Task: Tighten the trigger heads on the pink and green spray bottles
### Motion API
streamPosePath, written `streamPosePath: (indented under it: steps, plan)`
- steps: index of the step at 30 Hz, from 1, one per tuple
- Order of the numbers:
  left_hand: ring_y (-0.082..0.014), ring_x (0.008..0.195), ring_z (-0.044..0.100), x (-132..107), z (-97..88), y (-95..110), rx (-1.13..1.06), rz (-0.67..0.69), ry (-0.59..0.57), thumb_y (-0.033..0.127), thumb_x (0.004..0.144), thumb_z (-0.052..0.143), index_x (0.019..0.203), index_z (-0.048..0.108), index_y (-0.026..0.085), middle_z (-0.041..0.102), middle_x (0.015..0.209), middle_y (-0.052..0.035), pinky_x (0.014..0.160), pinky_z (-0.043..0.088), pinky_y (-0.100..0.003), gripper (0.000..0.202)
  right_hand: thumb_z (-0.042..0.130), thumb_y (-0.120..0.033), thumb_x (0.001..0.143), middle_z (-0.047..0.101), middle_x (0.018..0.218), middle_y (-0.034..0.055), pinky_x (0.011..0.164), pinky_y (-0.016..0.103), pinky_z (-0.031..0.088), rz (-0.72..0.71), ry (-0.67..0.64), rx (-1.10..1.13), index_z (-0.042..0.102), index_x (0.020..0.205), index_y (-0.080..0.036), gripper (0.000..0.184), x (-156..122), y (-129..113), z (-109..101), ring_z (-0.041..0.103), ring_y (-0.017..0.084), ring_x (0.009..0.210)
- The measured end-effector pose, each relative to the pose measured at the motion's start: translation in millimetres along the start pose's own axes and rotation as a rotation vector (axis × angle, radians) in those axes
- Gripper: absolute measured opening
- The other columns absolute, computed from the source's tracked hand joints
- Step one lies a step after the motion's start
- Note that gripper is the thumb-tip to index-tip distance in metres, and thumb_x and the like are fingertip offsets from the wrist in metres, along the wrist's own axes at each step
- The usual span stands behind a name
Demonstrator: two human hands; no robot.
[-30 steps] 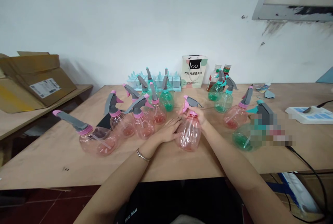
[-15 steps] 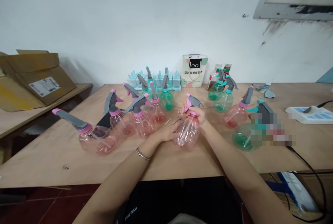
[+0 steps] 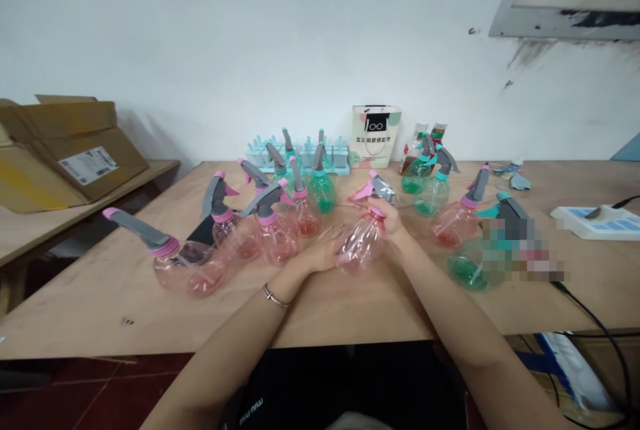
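Note:
A clear pink spray bottle [image 3: 361,249] leans to the right in front of me, with a grey and pink trigger head on top. My right hand [image 3: 386,215] is closed round its neck, just below the trigger. Against the left side of its body lies my left hand [image 3: 324,249], the fingers reaching behind the bottle and partly hidden. To the left stand several more pink spray bottles, the nearest being a pink spray bottle [image 3: 278,243] with a grey head. On the far left another pink bottle [image 3: 183,269] is tilted.
Green spray bottles stand farther back, one green bottle [image 3: 321,191] by light blue moulds [image 3: 327,155]. A paper bag [image 3: 375,150] is against the wall. At right are a pink bottle [image 3: 453,222], a green bottle [image 3: 467,267] and a white tray [image 3: 595,229]. A cardboard box [image 3: 75,150] sits left.
The bottle in my hands has tipped further to the right, its neck and my right hand shifting right and its base rising slightly. My left hand stays against its side.

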State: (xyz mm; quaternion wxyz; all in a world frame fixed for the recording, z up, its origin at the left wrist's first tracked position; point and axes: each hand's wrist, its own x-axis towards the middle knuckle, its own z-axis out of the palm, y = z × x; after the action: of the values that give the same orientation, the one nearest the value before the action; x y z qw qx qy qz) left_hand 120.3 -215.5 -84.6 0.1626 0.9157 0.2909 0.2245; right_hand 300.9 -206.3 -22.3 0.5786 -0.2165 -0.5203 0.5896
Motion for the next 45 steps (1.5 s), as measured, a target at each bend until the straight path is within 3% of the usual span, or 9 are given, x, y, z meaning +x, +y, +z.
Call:
streamPosePath:
  steps: [5, 8, 17, 23, 27, 31, 35, 40, 45]
  plan:
    - [-0.0309, 0.147, 0.026, -2.9, -0.7, 3.8, 0.086, -0.167, -0.102, 0.063, 0.091, 0.047, 0.148, 0.035, 0.013, 0.030, 0.158, -0.0167, 0.120, 0.022, -0.048, 0.076, 0.076, -0.035, 0.065, 0.073, 0.084, 0.0013, 0.074, 0.033, 0.061, -0.105, 0.362, -0.087, 0.055, 0.081, -0.024, 0.029, 38.3, -11.2, -31.6, 0.073, 0.023, 0.093]
    - [-0.0281, 0.149, 0.022, -3.2, 0.9, 2.4, 0.118, -0.200, -0.154, 0.063, 0.092, 0.044, 0.147, 0.037, 0.014, 0.028, 0.158, -0.0164, 0.122, 0.017, -0.046, 0.074, 0.079, -0.037, 0.062, 0.071, 0.075, -0.0011, 0.066, 0.032, 0.061, -0.202, 0.451, -0.096, 0.054, 0.079, -0.024, 0.034, 65.7, -18.2, -58.6, 0.074, 0.023, 0.086]
    - [-0.0252, 0.149, 0.020, -2.8, -1.1, 5.2, 0.129, -0.209, -0.168, 0.067, 0.093, 0.040, 0.147, 0.036, 0.015, 0.028, 0.159, -0.0146, 0.123, 0.015, -0.044, 0.075, 0.083, -0.040, 0.062, 0.073, 0.080, 0.0004, 0.058, 0.023, 0.058, -0.194, 0.454, -0.246, 0.061, 0.082, -0.021, 0.035, 89.6, -27.1, -114.4, 0.075, 0.020, 0.081]
    - [-0.0257, 0.149, 0.021, -2.9, 0.5, 4.1, 0.130, -0.208, -0.165, 0.067, 0.093, 0.040, 0.148, 0.036, 0.017, 0.028, 0.159, -0.0143, 0.122, 0.016, -0.044, 0.074, 0.079, -0.048, 0.062, 0.071, 0.081, 0.0021, 0.064, 0.030, 0.059, -0.296, 0.554, -0.362, 0.063, 0.086, -0.019, 0.041, 100.6, -24.8, -139.0, 0.073, 0.021, 0.078]
    - [-0.0267, 0.149, 0.022, -3.0, 1.1, 3.1, 0.118, -0.197, -0.151, 0.068, 0.092, 0.039, 0.147, 0.036, 0.016, 0.029, 0.158, -0.0155, 0.122, 0.016, -0.046, 0.076, 0.072, -0.051, 0.069, 0.068, 0.077, 0.0026, 0.079, 0.040, 0.058, -0.456, 0.633, -0.648, 0.065, 0.086, -0.017, 0.038, 108.9, -23.0, -149.4, 0.069, 0.022, 0.080]
    - [-0.0271, 0.149, 0.022, -2.9, -0.3, 4.5, 0.113, -0.192, -0.157, 0.069, 0.092, 0.038, 0.147, 0.037, 0.017, 0.029, 0.158, -0.0151, 0.122, 0.017, -0.046, 0.076, 0.067, -0.053, 0.075, 0.070, 0.089, 0.0059, 0.093, 0.044, 0.052, -0.592, 0.631, -0.791, 0.067, 0.096, -0.016, 0.043, 118.1, -20.2, -154.8, 0.066, 0.023, 0.093]
    - [-0.0284, 0.149, 0.021, -2.6, -2.4, 7.9, 0.118, -0.209, -0.172, 0.068, 0.093, 0.038, 0.148, 0.036, 0.011, 0.027, 0.159, -0.0166, 0.122, 0.017, -0.044, 0.079, 0.068, -0.053, 0.076, 0.070, 0.098, 0.0086, 0.097, 0.046, 0.049, -0.616, 0.623, -0.811, 0.067, 0.104, -0.015, 0.047, 131.8, -16.5, -162.5, 0.064, 0.023, 0.096]
    - [-0.0288, 0.149, 0.022, -3.1, -2.4, 9.2, 0.129, -0.203, -0.156, 0.068, 0.093, 0.038, 0.147, 0.037, 0.013, 0.027, 0.158, -0.0167, 0.122, 0.018, -0.047, 0.077, 0.069, -0.052, 0.075, 0.071, 0.100, 0.0120, 0.096, 0.045, 0.049, -0.589, 0.584, -0.776, 0.065, 0.109, -0.011, 0.053, 142.7, -3.2, -176.6, 0.066, 0.023, 0.096]
    - [-0.0284, 0.149, 0.022, -3.4, -1.4, 7.8, 0.121, -0.196, -0.148, 0.067, 0.093, 0.040, 0.147, 0.038, 0.015, 0.028, 0.158, -0.0162, 0.122, 0.018, -0.046, 0.076, 0.075, -0.047, 0.069, 0.062, 0.126, 0.0181, 0.104, 0.045, 0.045, -0.541, 0.572, -0.821, 0.051, 0.130, -0.012, 0.074, 137.2, 7.7, -181.6, 0.061, 0.026, 0.116]
